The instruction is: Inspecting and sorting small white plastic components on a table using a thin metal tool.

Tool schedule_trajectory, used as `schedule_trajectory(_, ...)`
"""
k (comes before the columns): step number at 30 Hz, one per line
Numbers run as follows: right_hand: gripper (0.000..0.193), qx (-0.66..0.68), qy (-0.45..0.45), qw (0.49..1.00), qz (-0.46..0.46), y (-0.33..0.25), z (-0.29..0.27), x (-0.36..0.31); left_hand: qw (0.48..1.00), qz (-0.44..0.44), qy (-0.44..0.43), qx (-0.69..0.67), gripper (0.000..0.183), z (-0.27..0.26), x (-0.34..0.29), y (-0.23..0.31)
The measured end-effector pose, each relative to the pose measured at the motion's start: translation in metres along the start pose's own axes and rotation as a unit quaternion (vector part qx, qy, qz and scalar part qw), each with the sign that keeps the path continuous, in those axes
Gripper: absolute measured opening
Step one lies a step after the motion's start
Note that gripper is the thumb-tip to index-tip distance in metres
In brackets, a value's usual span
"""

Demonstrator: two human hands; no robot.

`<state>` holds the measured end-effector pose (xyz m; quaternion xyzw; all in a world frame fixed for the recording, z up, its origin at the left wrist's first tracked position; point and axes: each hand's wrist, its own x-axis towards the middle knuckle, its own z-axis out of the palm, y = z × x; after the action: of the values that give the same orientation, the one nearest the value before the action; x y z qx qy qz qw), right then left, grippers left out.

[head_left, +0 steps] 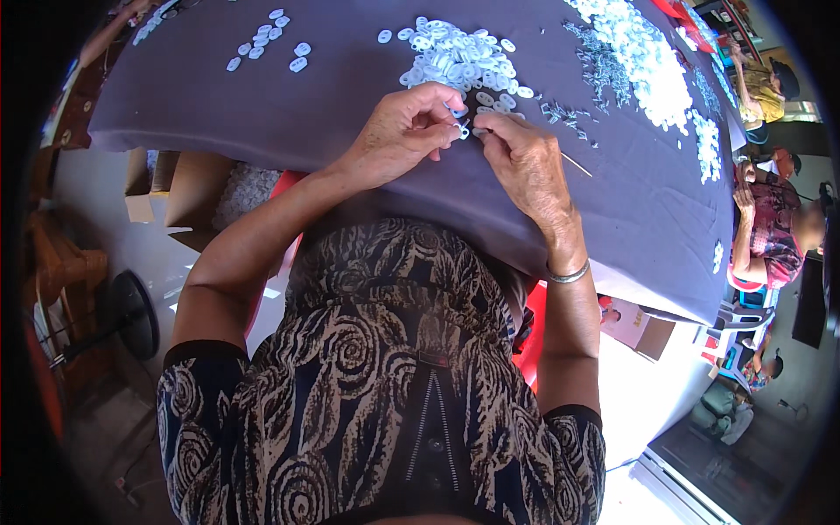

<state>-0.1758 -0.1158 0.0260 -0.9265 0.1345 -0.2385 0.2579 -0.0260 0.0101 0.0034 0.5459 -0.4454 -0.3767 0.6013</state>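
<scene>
My left hand is closed in a pinch on a small white plastic piece at the table's near side. Close beside it on the right, my right hand has its thumb and forefinger pressed together by that piece; what they hold, if anything, is too small to make out. Just beyond the fingers lies a heap of pale oval plastic pieces with holes in them. A few more ovals rest right by the right fingertips. A thin stick shows beside my right hand.
A dark cloth covers the table. Several loose ovals lie far left. At the far right are small dark metal-looking parts and a large white heap. Cardboard boxes stand below left. Another person sits at the right.
</scene>
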Motion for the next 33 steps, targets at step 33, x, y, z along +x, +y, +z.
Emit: schedule_trajectory(33, 0.014, 0.277, 0.012, 0.947, 0.163, 0.002, 0.004, 0.003, 1.000, 0.012, -0.016, 0.004, 0.026, -0.001, 0.000, -0.001)
